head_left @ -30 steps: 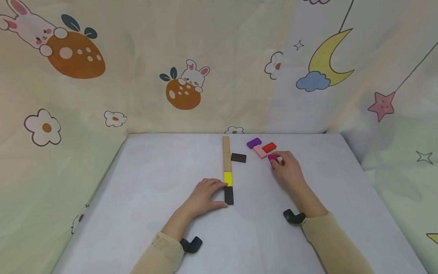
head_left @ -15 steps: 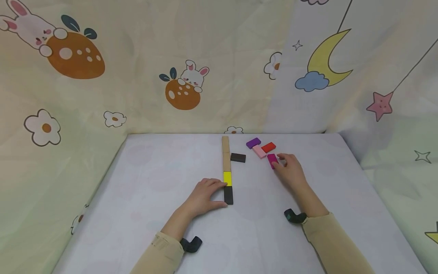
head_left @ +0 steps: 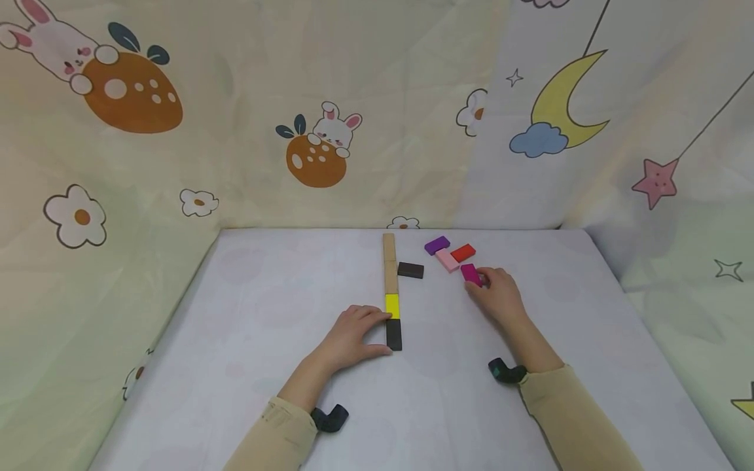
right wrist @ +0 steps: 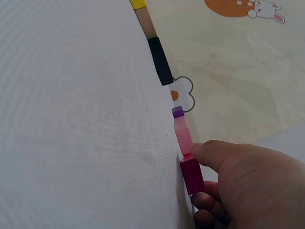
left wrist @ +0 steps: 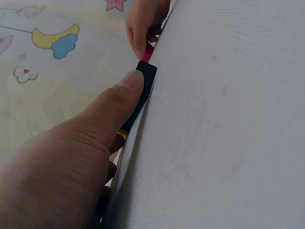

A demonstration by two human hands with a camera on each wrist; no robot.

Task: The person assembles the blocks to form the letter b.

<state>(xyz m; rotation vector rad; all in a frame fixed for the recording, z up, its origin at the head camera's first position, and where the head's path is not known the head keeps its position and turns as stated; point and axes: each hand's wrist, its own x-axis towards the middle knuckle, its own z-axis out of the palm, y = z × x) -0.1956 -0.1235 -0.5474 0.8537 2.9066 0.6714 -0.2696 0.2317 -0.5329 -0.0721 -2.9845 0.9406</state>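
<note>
A straight row of wooden blocks runs away from me in the head view: a black block (head_left: 394, 335) nearest, then a yellow block (head_left: 392, 306), then plain wood blocks (head_left: 391, 277). My left hand (head_left: 353, 333) lies beside it, thumb at the near end of the black block and index fingertip at the yellow one. In the left wrist view the thumb touches the black block (left wrist: 143, 95). My right hand (head_left: 498, 297) holds a magenta block (head_left: 470, 274) between thumb and fingers, low at the table. Its curled fingers partly show in the right wrist view.
Beyond the magenta block lie a pink block (head_left: 447, 260), a red block (head_left: 463, 252) and a purple block (head_left: 437, 245). A dark brown block (head_left: 410, 270) lies crosswise just right of the row. A printed cloth (head_left: 235, 118) hangs behind the white table (head_left: 265, 281).
My right fingers have shifted around the magenta block, parting from it half a second ago and now closing on it again. The block now lies more exposed. My left hand has stayed put.
</note>
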